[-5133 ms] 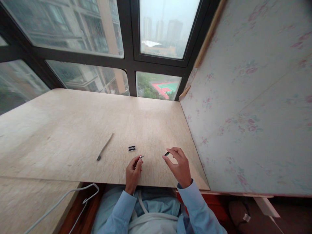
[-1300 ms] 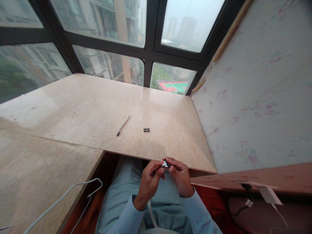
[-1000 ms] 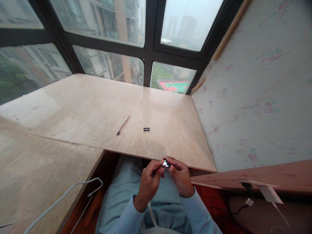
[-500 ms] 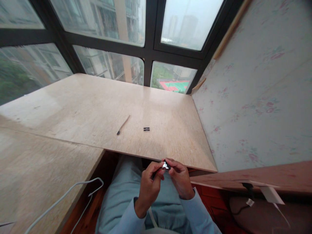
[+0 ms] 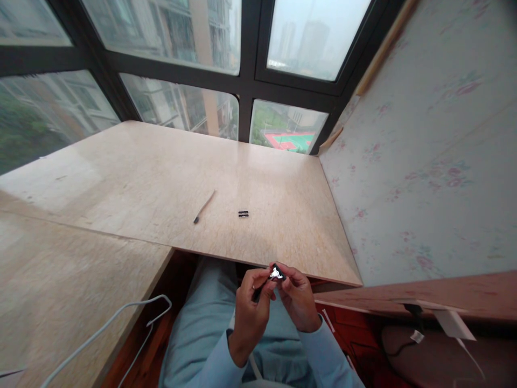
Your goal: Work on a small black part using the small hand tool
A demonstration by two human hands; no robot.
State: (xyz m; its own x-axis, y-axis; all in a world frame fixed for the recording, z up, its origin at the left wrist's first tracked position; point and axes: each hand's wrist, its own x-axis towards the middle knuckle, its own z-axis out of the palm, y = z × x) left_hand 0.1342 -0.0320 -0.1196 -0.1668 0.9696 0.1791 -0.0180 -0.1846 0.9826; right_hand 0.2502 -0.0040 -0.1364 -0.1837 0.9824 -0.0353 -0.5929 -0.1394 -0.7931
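Both of my hands are together above my lap, just in front of the table's near edge. Closed round the dark handle of a razor (image 5: pixel 277 273) is my left hand (image 5: pixel 252 310). The razor has a shiny silver neck and a black head, pointing up and to the right. My right hand (image 5: pixel 299 299) pinches the head end with thumb and fingers. Part of the handle is hidden by my left fingers. On the table beyond lie two small black-and-silver razor cartridges (image 5: pixel 243 214), side by side. Left of them is a toothbrush (image 5: pixel 204 207) with a pale handle and dark bristles.
The pale stone-patterned tabletop (image 5: pixel 283 188) runs back to dark-framed windows (image 5: pixel 244 89). A flowered wall (image 5: pixel 424 161) rises on the right. A white cable (image 5: pixel 109 318) loops over the left counter's edge. Lower right are a black plug (image 5: pixel 412 310) and a white adapter (image 5: pixel 454 324).
The razor head has shifted slightly to the right and shows more of its black edge. My left hand has moved slightly right with it. The things on the table have stayed put.
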